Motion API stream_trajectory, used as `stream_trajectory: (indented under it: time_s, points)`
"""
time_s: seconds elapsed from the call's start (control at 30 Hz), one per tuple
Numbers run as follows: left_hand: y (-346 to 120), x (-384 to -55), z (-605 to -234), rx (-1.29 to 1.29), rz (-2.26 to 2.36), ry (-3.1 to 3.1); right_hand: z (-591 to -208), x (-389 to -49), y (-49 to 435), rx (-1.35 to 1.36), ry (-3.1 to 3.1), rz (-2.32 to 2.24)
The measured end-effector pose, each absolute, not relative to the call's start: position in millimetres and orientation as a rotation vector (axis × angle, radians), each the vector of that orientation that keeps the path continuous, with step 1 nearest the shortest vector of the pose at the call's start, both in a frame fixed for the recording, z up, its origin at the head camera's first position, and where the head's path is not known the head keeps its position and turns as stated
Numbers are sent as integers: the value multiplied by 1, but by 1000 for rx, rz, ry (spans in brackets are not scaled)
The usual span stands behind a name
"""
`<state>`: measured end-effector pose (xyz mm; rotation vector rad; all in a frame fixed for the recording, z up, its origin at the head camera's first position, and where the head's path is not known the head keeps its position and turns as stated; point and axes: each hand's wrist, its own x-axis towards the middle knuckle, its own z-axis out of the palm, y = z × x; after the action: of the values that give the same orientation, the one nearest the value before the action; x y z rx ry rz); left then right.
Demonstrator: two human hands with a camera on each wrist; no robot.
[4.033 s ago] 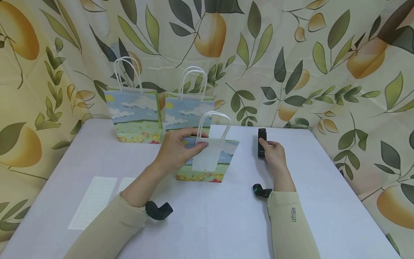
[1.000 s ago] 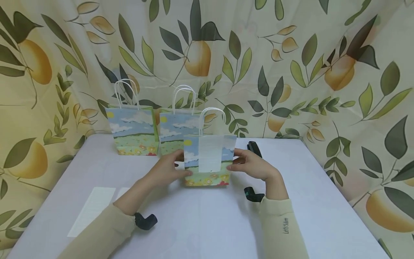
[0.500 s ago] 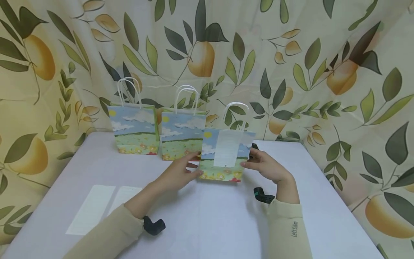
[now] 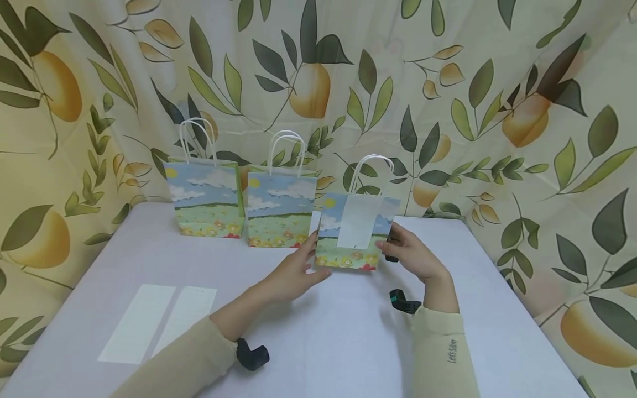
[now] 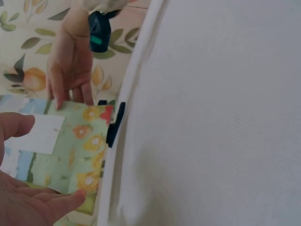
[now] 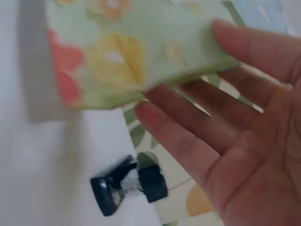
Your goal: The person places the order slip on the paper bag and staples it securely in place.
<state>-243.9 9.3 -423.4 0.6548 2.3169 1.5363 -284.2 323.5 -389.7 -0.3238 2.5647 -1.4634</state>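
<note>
A small paper gift bag (image 4: 348, 261), printed with sky and flowers, stands slightly turned toward the right of the table, its white handles up. On its front hangs a white paper slip (image 4: 356, 224) with a small mark at the lower edge. My right hand (image 4: 417, 254) holds the bag's right side, thumb on the front and fingers along the side and behind. My left hand (image 4: 288, 276) is at the left side with fingers extended and thumb lifted off the front, as the left wrist view shows. Behind the right hand sits a black stapler (image 6: 153, 182), partly hidden in the head view.
Two matching gift bags, one at the far left (image 4: 205, 202) and one in the middle (image 4: 282, 207), stand along the back. Two white paper slips (image 4: 139, 323) lie at the left of the white table (image 4: 338, 342). A fruit-patterned cloth (image 4: 318, 33) hangs behind.
Earlier the right hand held the stapler while the left held the bag's top. Both hands then took the bag's sides and moved it right and back. The left thumb has since lifted away.
</note>
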Motion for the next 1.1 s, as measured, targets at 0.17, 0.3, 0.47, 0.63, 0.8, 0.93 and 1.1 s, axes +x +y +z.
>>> stream_trajectory:
  time_s: [0.17,0.3,0.47,0.63,0.8,0.93,1.1]
  points:
    - [19,-252,-426,582,1583,2307,-400,-292,312,-214,2572,-1574]
    - [28,-261,-429,534,1595,2321,-409,-297,303,-121,2614,-1610]
    - [37,-271,-434,493,1571,2354,-418,-302,293,-53,2650,-1644]
    - [42,-277,-436,455,1545,2358,-422,-306,286,-27,2623,-1726]
    - [45,-279,-434,408,1510,2361,-424,-308,282,-47,2567,-1794]
    - [48,-284,-434,379,1518,2347,-426,-308,281,-79,2537,-1815]
    - [51,-292,-438,360,1560,2333,-429,-310,279,-116,2511,-1829]
